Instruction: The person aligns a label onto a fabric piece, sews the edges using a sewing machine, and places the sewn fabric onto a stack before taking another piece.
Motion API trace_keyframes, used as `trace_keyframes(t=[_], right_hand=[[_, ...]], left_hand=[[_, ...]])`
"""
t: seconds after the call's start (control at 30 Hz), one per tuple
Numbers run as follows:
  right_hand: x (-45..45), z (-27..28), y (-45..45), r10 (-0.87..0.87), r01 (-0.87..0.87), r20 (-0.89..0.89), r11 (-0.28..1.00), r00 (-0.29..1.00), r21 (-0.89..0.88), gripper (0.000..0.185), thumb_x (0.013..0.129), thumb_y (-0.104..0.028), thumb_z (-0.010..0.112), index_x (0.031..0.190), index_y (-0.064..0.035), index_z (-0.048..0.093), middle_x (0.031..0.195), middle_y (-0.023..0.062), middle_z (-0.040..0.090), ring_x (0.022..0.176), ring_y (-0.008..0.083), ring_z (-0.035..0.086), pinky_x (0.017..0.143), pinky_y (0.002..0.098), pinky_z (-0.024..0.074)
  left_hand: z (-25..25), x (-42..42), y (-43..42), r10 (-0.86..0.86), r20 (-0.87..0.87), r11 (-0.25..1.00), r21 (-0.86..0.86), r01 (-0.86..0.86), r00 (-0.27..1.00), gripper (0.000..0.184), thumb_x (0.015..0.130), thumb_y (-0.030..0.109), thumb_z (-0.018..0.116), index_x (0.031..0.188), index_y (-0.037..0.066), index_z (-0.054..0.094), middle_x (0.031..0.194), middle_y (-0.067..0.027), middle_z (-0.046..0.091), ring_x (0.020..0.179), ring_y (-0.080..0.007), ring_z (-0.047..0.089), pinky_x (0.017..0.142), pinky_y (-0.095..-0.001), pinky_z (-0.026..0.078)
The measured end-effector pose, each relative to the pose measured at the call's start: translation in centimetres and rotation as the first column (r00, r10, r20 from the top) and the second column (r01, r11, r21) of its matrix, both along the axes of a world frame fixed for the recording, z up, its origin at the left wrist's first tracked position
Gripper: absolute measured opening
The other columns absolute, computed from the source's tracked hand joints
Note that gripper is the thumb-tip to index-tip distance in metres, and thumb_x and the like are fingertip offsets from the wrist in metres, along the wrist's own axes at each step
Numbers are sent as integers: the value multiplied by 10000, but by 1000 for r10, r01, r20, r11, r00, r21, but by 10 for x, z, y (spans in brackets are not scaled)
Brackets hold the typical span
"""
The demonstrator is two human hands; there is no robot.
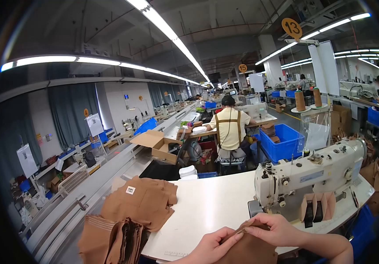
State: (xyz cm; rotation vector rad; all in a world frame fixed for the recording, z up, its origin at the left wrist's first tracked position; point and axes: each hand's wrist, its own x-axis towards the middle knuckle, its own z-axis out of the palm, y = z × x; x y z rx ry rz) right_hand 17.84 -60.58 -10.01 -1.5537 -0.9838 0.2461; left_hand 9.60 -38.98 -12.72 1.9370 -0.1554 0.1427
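Observation:
A piece of brown fabric [253,246] hangs between my two hands at the front edge of the white sewing table [194,207]. My left hand [218,244] pinches its upper edge between thumb and fingers. Close beside it, my right hand [271,229] grips the same edge, thumb on top. The sewing machine [308,174] stands just beyond my right hand; its needle area is partly hidden. On the table's left lie a flat stack of brown fabric pieces [141,202] with a white label and a folded bundle of brown pieces [110,240].
A small divided holder [318,207] with black items sits by the machine. Thread cones [300,100] stand on a rack behind it. Ahead, a seated person [229,127] works near a blue crate [282,143] and an open cardboard box [158,147]. More brown fabric [378,180] hangs at right.

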Motion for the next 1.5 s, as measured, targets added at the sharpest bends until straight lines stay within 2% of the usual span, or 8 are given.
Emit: trace_keyframes(t=[0.3,0.5,0.57,0.63,0.8,0.9,1.07,1.5], right_hand=[[29,-18,-20,-345,336,186,939,920,77,222,1008,-193,657,1067,17,697,789,37,682,732,50,566,655,236,484],[53,-62,-63,-297,287,-141,954,944,-86,260,1021,-249,646,1057,0,713,816,-21,674,756,24,553,664,223,470],[55,-85,-71,-210,215,-287,977,935,-14,252,1031,-243,630,1083,-13,718,864,-35,690,788,27,577,688,218,484],[61,-113,-69,-180,170,-396,984,900,-59,262,1041,-214,608,1183,-13,699,995,-5,713,890,43,613,779,216,504],[79,-172,-33,-114,114,-479,993,871,-31,290,1025,-142,618,1261,22,657,1102,35,720,976,65,634,862,220,507],[79,-176,-21,-112,119,-504,993,856,-19,294,1004,-100,640,1271,24,648,1111,42,722,992,71,642,863,220,515],[80,-183,-21,-99,130,-539,991,837,20,300,987,-72,656,1272,23,646,1132,51,720,1012,83,653,870,224,526],[80,-177,-20,-102,133,-552,991,828,17,297,990,-80,650,1276,0,659,1109,40,718,986,74,654,844,216,527]], left_hand=[[-42,2,7,-264,-64,964,12,265,962,234,972,253,712,911,29,683,687,33,539,683,-76,472,604,-279,425],[-90,-18,43,-139,-341,988,-112,107,930,175,935,167,724,1045,42,671,863,6,645,779,-105,578,712,-287,498],[-71,-16,62,-25,-300,1000,-26,18,954,196,1008,204,668,1021,12,702,965,-7,716,874,-37,625,767,-219,507],[-48,3,78,44,5,951,305,-43,999,150,890,167,775,869,37,703,748,-73,683,709,-181,698,620,-338,554],[-50,76,109,-123,228,470,871,-146,966,262,917,336,716,990,85,740,903,-72,724,898,-254,687,1014,-469,457],[-96,99,82,-151,314,469,857,-212,937,275,934,322,704,1108,109,711,995,-64,711,978,-239,661,1150,-517,304],[-107,124,9,-197,275,883,466,48,941,221,920,261,747,1101,144,699,1006,-3,710,904,-157,671,1166,-511,284],[-118,133,3,-225,258,916,386,113,940,113,861,227,799,893,154,720,884,51,693,839,-133,656,1138,-480,327]])
